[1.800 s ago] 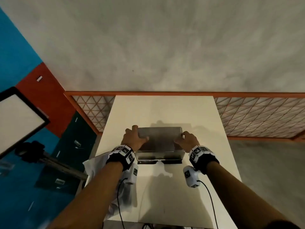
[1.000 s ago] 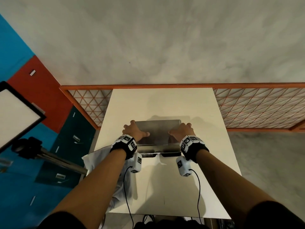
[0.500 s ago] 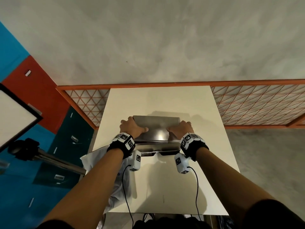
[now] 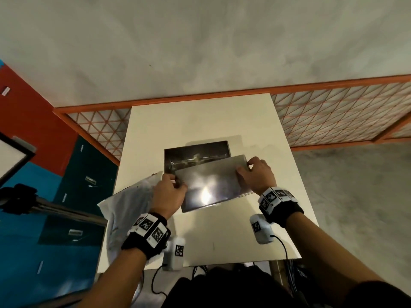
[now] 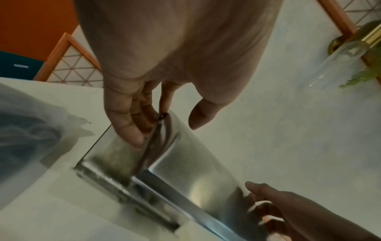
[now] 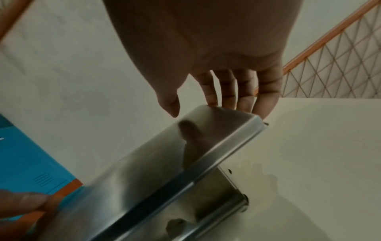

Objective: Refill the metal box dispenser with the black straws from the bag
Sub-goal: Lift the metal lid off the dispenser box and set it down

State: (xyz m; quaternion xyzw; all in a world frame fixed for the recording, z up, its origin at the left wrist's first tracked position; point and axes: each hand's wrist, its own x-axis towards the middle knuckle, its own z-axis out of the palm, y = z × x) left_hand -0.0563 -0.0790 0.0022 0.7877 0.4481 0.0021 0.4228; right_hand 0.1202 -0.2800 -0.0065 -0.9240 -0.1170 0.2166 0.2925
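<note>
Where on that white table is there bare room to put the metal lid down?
Bare tabletop lies right of the open metal box and in front of the lid, towards the near edge of the table. The left is crowded: the bag lies there.

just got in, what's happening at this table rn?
A person is lifting the metal lid off the metal box dispenser on the white table. The left hand holds the lid's left edge and the right hand its right edge. The lid is tilted and off the box, whose dark inside is exposed. The bag lies at the table's left edge, untouched; no straws have been loaded yet.
</note>
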